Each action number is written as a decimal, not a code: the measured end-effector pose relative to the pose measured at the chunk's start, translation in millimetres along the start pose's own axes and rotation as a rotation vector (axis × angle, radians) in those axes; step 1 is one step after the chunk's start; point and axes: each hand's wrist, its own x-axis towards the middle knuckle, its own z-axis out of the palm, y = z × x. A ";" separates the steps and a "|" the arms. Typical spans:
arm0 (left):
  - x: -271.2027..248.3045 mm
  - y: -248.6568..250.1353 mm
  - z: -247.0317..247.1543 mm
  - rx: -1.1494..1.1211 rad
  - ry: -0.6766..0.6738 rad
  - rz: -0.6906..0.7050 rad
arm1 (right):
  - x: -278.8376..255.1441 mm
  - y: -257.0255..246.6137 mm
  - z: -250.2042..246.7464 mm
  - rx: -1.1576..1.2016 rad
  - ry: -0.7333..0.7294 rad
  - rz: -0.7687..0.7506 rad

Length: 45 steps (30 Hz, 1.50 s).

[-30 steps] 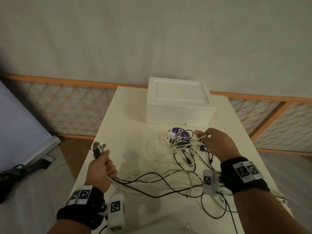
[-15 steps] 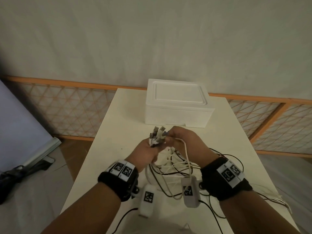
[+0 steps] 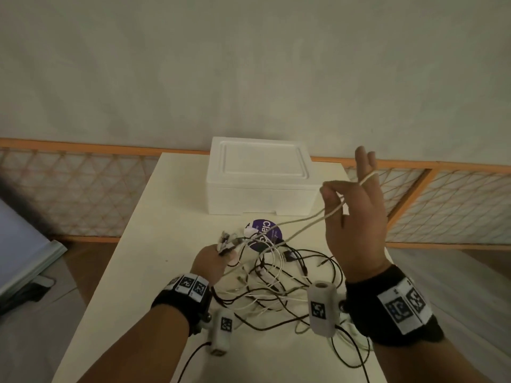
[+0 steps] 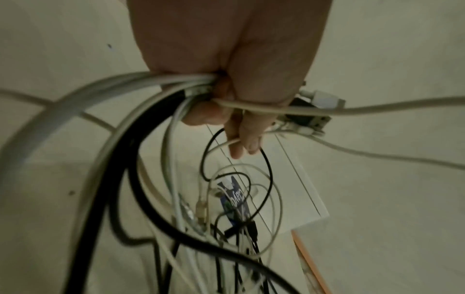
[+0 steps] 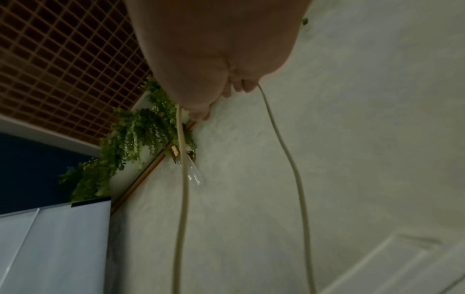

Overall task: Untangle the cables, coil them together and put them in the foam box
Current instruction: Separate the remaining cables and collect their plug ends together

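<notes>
Pale plaster wall and an orange lattice rail back a cream surface (image 3: 154, 217) carrying the work. At left, the left hand (image 3: 208, 262) sits low over the surface, its grip clenched round a bundle of cable ends: the left wrist view shows white and black cables (image 4: 141, 111) gathered in the fist, with connectors (image 3: 226, 240) standing out past the knuckles. Centre, the remaining tangle (image 3: 279, 286) of black and white leads lies loose on the surface, partly over a purple label (image 3: 266, 233). Behind it, the foam box (image 3: 261, 179) stands lid-on at the far edge, well apart from both hands. At right, the right hand (image 3: 355, 217) is raised above the surface, thumb and forefinger pinching a beige cable (image 3: 304, 226) that runs in two strands down toward the left hand; the other fingers (image 3: 365, 161) are extended, one strand passing across them.

Judgement: the step in hand is drawing one lead free of the tangle. To do it well, the left grip should hold the ends firm as an anchor while the right hand draws the strand out steadily, watching for loops that tighten on neighbouring leads. If the tangle lifts with the strand, slacken and work the crossing loose rather than pulling harder. Coiling and boxing are not yet begun; the lid must come off first.
</notes>
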 end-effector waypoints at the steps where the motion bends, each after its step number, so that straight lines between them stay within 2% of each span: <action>1: 5.1 -1.7 -1.7 0.029 0.016 -0.047 | -2.2 3.2 -2.4 -0.056 -0.025 -0.020; 3: 13.2 -5.6 -3.8 0.107 0.022 -0.080 | -6.7 11.0 -5.7 -0.135 -0.069 -0.035; 7: 18.0 -9.3 0.9 0.403 -0.026 -0.067 | -11.3 21.6 -11.8 -0.246 -0.106 -0.119; 10: 20.9 -16.2 0.3 0.400 -0.047 -0.189 | -9.4 24.7 -12.8 -0.307 -0.060 -0.244; 12: 21.8 -20.8 -4.9 0.322 -0.060 -0.285 | -9.1 27.3 -11.3 -0.324 -0.045 -0.264; 16: 25.5 -28.6 -16.4 0.015 0.084 -0.382 | -11.2 37.9 -12.6 -0.230 -0.087 -0.088; 20: 20.4 -18.8 -23.6 -0.296 0.186 -0.387 | -9.8 49.6 -24.0 -0.410 -0.066 -0.169; 23: 13.9 -12.1 -27.3 -0.517 0.238 -0.381 | -2.3 49.3 -38.1 -0.526 0.006 -0.176; 26: 5.6 -9.2 -29.0 -0.818 0.278 -0.410 | -0.2 49.4 -49.1 -0.526 0.008 -0.096; 28: -2.9 -8.1 -31.0 -0.965 0.291 -0.408 | -4.5 50.3 -51.2 -0.562 -0.118 0.105; 29: -9.0 -6.8 -32.2 -1.019 0.287 -0.401 | -7.3 51.8 -51.5 -0.602 -0.235 0.219; 32: -26.8 -2.5 -31.9 -1.146 0.263 -0.355 | -15.9 53.7 -51.9 -0.667 -0.800 0.492; 34: -41.6 6.1 -28.1 -1.211 0.220 -0.297 | -23.8 49.6 -46.8 -0.599 -1.076 0.564; 35: -49.5 13.3 -24.8 -1.228 0.185 -0.261 | -28.6 45.3 -41.6 -0.598 -1.129 0.518; 37: -66.6 31.6 -15.4 -1.261 0.079 -0.177 | -40.0 32.1 -22.5 -0.484 -1.116 0.351; 39: -82.9 52.5 -4.6 -1.283 -0.034 -0.082 | -49.8 7.8 1.9 -0.113 -1.150 0.271; 41: -96.9 70.4 4.2 -1.249 -0.103 0.015 | -64.6 -11.2 28.2 0.202 -1.272 0.230; 43: -106.7 78.1 5.7 -1.212 -0.110 0.069 | -82.3 -15.4 47.4 0.339 -1.296 0.244; 45: -112.3 71.7 0.9 -1.249 -0.071 0.044 | -92.5 -11.3 53.2 0.304 -1.298 0.195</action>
